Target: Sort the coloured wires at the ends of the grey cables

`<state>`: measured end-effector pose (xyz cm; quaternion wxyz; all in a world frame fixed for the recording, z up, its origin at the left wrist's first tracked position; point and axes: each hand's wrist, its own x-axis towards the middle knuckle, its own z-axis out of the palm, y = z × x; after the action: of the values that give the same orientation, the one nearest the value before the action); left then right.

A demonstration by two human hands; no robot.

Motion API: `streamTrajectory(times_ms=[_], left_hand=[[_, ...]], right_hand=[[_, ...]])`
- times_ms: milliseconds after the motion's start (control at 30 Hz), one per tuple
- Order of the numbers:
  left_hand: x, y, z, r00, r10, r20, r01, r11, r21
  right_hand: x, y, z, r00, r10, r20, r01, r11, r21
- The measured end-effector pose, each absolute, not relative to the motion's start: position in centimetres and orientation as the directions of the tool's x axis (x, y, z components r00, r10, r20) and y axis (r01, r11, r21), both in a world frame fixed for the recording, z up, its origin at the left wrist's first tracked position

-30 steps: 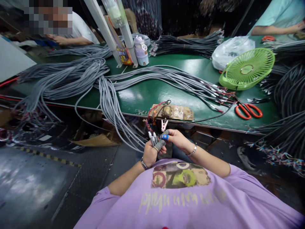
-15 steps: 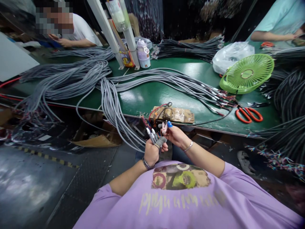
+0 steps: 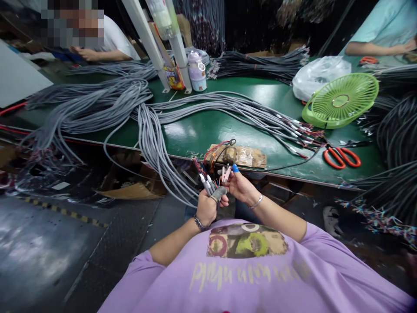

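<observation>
My left hand (image 3: 207,208) is closed around the ends of several grey cables (image 3: 164,167), with grey covering on its thumb. White sleeves and coloured wire ends (image 3: 201,172) stick up out of that grip. Close beside it, my right hand (image 3: 243,188) pinches a small pale pink clip (image 3: 226,174) that looks like a clothes peg. A blue cover (image 3: 235,168) sits on one fingertip of the right hand. Part of the clip and the other right fingers are hard to make out. Both hands are in front of the bench edge.
A worn wooden block (image 3: 246,156) with wires lies at the edge of the green bench (image 3: 192,134). Orange-handled scissors (image 3: 342,157), a green fan (image 3: 340,101) and a plastic bag (image 3: 321,76) are at the right. More grey cables (image 3: 228,104) stretch across. Two people sit opposite.
My right hand has turned slightly, and the pink clip in it now shows more of its two arms. My left hand keeps its hold on the cables.
</observation>
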<state>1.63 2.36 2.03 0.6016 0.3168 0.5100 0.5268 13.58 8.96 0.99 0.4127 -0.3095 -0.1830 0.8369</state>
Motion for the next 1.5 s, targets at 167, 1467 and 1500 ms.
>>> streamTrajectory(times_ms=[167, 1467, 1500], left_hand=[[1.5, 2.2, 2.5, -0.072, 0.960, -0.272, -0.318, 0.236, 0.918], [2.1, 2.7, 1.1, -0.161, 0.956, -0.244, -0.275, 0.194, 0.942], [2.1, 2.7, 1.2, -0.162, 0.956, -0.243, -0.273, 0.193, 0.942]], right_hand=[[14.6, 9.1, 1.5, -0.519, 0.761, -0.389, -0.513, -0.641, -0.571], [12.8, 8.9, 0.8, -0.390, 0.851, -0.353, -0.661, -0.525, -0.536], [12.8, 8.9, 0.8, -0.392, 0.849, -0.354, -0.662, -0.527, -0.532]])
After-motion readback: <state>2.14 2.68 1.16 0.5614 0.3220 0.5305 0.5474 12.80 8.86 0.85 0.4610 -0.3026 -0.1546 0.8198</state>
